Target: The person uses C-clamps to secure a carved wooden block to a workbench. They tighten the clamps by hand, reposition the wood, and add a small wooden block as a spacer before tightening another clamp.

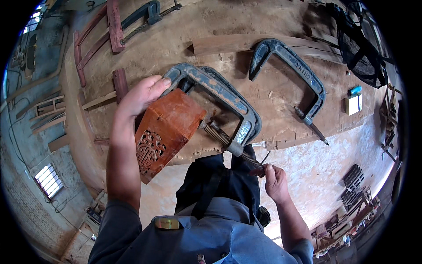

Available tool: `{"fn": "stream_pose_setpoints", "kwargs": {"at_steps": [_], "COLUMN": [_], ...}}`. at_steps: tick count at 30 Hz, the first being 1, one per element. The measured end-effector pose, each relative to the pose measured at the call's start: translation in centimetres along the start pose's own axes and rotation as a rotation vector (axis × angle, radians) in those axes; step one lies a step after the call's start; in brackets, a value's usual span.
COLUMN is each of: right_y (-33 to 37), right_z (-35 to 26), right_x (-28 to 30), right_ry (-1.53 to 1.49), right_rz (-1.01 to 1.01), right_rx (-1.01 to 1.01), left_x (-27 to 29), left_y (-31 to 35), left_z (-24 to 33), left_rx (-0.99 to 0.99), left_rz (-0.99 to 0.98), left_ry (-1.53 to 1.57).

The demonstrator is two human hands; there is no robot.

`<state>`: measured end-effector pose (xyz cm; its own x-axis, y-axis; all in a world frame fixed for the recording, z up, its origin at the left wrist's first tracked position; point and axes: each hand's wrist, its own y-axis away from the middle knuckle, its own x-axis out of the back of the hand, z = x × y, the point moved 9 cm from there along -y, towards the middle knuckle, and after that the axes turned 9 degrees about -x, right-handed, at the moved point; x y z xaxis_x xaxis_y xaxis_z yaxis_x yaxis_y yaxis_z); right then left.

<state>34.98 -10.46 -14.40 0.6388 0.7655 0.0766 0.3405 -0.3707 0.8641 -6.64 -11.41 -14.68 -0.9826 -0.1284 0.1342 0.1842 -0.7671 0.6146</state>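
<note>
A reddish-brown wooden piece (176, 115) with a pierced carved panel sits tilted within a large blue-grey C-clamp (206, 86). The clamp's screw tip meets the wood's right side. My left hand (147, 92) is closed round the clamp's upper left end beside the wood, thumb on the metal; its other fingers are mostly hidden. At the outer end of the threaded screw, my right hand (276, 181) pinches the handle, from which a thin bar sticks up. Part of a second clamp frame shows just behind the first.
Another C-clamp (303, 72) lies on the wooden bench (228, 26) to the right, beside long boards (228, 44). At the far left, a clamp (143, 20) rests by red wooden frame parts (115, 26). A black mesh fan guard (362, 57) and small box (353, 104) stand right.
</note>
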Motion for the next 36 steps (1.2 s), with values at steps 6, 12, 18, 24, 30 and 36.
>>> {"fn": "stream_pose_setpoints", "kwargs": {"at_steps": [6,12,18,24,30,36], "right_y": [-0.3,-0.2,-0.9,2.1,-0.1,-0.1], "right_z": [0.1,-0.7,-0.4,-6.2,3.1,1.0], "right_x": [-1.0,-1.7,0.2,1.7,1.9,-1.5], "right_ry": [-0.267,-0.730,-0.118,0.537,-1.021,-1.168], "right_rz": [-0.220,-0.451,-0.333,0.356,0.120,-0.388], "right_rx": [-0.174,-0.186,0.026,0.659,-0.145,-0.181], "left_x": [-0.5,0.0,-0.9,-0.9,-1.3,-0.6], "left_y": [-0.1,-0.1,0.1,-0.3,0.0,-0.3], "left_z": [0.4,0.4,1.3,1.1,1.2,-0.1], "left_rx": [-0.016,-0.033,-0.030,-0.028,-0.001,0.067], "left_rz": [0.013,0.029,0.059,0.047,0.080,0.056], "left_ry": [0.017,-0.063,0.045,-0.025,0.064,0.107]}}
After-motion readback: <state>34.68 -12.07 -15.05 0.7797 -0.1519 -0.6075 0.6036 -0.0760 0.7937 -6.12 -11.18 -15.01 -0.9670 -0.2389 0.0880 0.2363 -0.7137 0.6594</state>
